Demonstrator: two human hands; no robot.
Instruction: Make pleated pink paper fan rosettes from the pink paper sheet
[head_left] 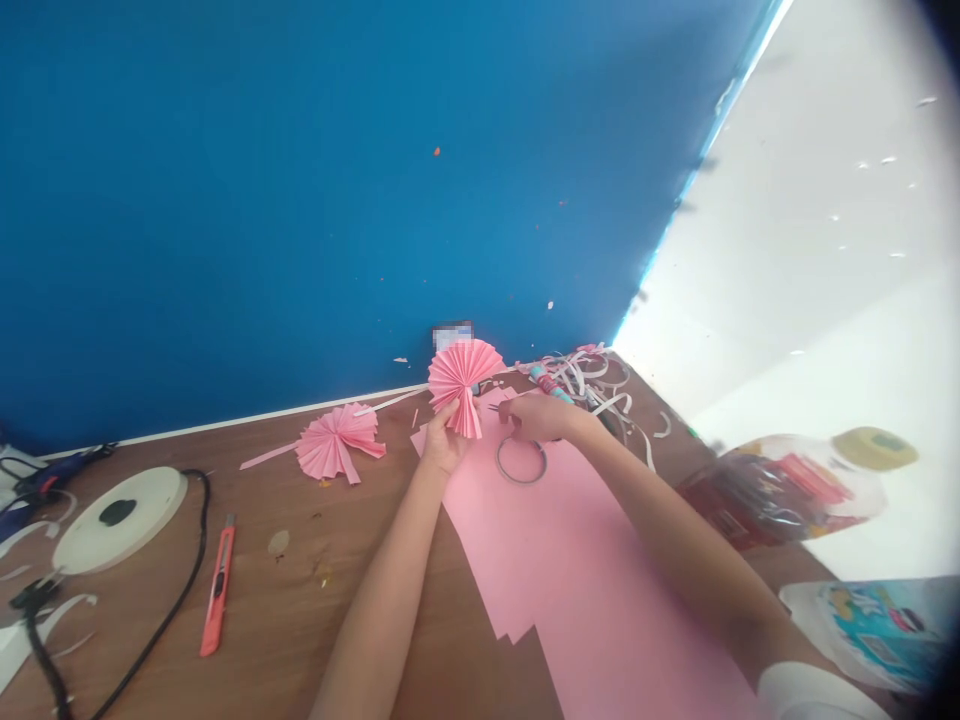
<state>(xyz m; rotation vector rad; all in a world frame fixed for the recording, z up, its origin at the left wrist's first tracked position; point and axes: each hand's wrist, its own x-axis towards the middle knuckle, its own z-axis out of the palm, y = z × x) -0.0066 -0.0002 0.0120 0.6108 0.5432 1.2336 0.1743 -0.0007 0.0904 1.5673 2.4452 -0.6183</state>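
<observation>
My left hand [444, 440] grips a pink pleated paper fan [465, 375] by its lower folds, holding it upright near the blue wall. To its right, my right hand [536, 415] has its fingers closed, with small dark tips showing at the fingertips; what they belong to is unclear. Just below that hand is a thin grey ring [523, 480] over a large pink paper sheet [540, 550]; whether the hand touches the ring I cannot tell. A second pink pleated fan [337, 440], with paper strips sticking out, lies on the table to the left.
A red box cutter [217, 590] and a white round disc [120, 520] with a black cable [199, 560] lie at left. White paper strips [577, 375] heap up by the wall. At right are a bottle with a yellow cap [874, 448] and a blue-labelled container [870, 620].
</observation>
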